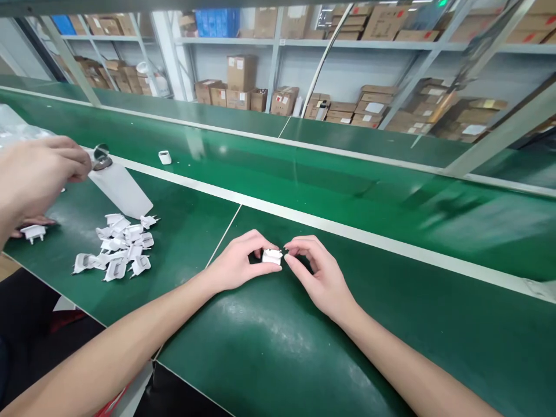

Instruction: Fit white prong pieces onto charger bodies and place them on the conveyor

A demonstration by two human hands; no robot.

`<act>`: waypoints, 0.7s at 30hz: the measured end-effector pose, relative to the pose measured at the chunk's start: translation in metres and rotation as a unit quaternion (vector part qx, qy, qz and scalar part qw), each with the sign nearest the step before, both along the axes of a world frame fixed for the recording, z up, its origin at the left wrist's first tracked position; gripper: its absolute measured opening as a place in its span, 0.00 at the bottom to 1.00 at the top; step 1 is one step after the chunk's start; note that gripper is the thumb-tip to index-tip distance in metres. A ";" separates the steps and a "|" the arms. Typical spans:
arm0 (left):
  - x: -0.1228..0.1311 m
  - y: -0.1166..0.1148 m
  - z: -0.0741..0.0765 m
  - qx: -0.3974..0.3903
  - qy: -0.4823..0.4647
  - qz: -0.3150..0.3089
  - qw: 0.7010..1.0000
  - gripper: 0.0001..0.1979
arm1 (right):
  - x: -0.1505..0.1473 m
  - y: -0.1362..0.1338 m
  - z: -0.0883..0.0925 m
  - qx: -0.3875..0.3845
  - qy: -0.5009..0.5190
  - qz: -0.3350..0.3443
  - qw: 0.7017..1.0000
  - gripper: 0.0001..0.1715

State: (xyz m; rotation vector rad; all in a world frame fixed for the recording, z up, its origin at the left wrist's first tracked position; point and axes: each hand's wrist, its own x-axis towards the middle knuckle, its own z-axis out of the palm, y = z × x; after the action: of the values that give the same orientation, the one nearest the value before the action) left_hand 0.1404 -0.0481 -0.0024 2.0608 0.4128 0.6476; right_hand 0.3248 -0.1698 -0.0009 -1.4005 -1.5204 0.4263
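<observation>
The fingers of the left hand (257, 240) are closed on a small white plastic plug housing (271, 256), pinching it from one side. The fingers of the right hand (296, 245) curl in from the other side with their tips against it, so the one piece sits between both hands, close above the green table (347, 347). Its finer detail is too small to tell from the head view. The step in hand reads as close work on this single housing, and shifting it would call for one set of fingers to ease off first.

Off to the left, a loose heap of white plug housings (121, 243) lies on the table, well apart from the hands, with small prongs poking out at various angles. Just above the heap lies a flat white sheet (121, 191). Another person's hand (39, 174) reaches in from the left edge, its fingers near a round shiny object (101, 156) at the sheet's tip. Lower down, more fingers (35, 222) show beside a lone white housing (33, 233). A small white piece (164, 157) lies farther along the table, and a clear plastic bag (17, 128) sits at the far left. Beyond stand metal shelves (278, 43) stacked with cardboard boxes (241, 72) and a blue crate (217, 23)
</observation>
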 end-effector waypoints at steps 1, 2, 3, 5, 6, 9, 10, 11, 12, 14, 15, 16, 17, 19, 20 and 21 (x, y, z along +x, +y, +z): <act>0.000 0.000 -0.001 -0.005 -0.004 0.007 1.000 0.12 | 0.001 0.001 -0.001 -0.007 0.007 -0.006 1.000 0.06; 0.001 -0.001 -0.002 -0.013 -0.005 0.015 1.000 0.12 | 0.002 0.002 -0.003 -0.015 0.013 -0.010 1.000 0.05; 0.002 -0.001 -0.003 -0.021 -0.005 0.024 0.999 0.12 | 0.002 0.003 -0.004 -0.025 0.020 -0.012 0.999 0.05; 0.003 -0.003 -0.005 -0.028 -0.001 0.040 0.999 0.13 | 0.003 0.005 -0.005 -0.043 0.034 -0.012 0.998 0.05; 0.003 -0.004 -0.005 -0.025 0.001 0.049 0.998 0.13 | 0.003 0.005 -0.005 -0.048 0.043 -0.009 0.998 0.05; 0.004 -0.006 -0.004 -0.004 0.010 0.056 0.998 0.14 | 0.003 0.007 -0.002 -0.043 0.049 0.006 0.998 0.08; 0.004 -0.007 -0.003 0.006 0.018 0.044 0.999 0.15 | 0.003 0.008 -0.002 -0.040 0.037 0.010 0.998 0.09; 0.004 -0.007 -0.002 0.016 0.027 0.027 0.999 0.16 | 0.003 0.009 -0.001 -0.038 0.019 0.014 0.999 0.09; 0.004 -0.008 -0.001 0.026 0.034 0.010 0.999 0.16 | 0.002 0.010 0.000 -0.035 -0.001 0.016 0.999 0.08; 0.004 -0.008 0.001 0.039 0.039 -0.013 0.998 0.17 | 0.001 0.011 0.002 -0.031 -0.040 0.017 0.999 0.07; 0.004 -0.008 0.002 0.042 0.036 -0.019 0.998 0.16 | 0.000 0.012 0.003 -0.030 -0.058 0.015 0.998 0.06; 0.004 -0.008 0.003 0.044 0.035 -0.025 0.998 0.14 | 0.000 0.011 0.004 -0.029 -0.078 0.013 0.996 0.06; 0.004 -0.008 0.003 0.044 0.036 -0.029 0.998 0.13 | -0.001 0.011 0.005 -0.027 -0.101 0.012 0.994 0.06; 0.005 -0.008 0.004 0.047 0.046 -0.033 0.997 0.10 | -0.001 0.010 0.009 -0.024 -0.157 0.022 0.987 0.05; 0.005 -0.008 0.003 0.048 0.052 -0.034 0.997 0.09 | -0.001 0.010 0.011 -0.026 -0.187 0.034 0.981 0.06; 0.006 -0.008 0.003 0.048 0.055 -0.034 0.997 0.09 | -0.001 0.010 0.014 -0.033 -0.216 0.051 0.974 0.06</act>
State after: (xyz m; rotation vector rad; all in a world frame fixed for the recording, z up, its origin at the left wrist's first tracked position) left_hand 0.1461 -0.0565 0.0005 2.1990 0.3776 0.5241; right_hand 0.3235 -0.1596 0.0135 -1.5400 -1.9505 0.2436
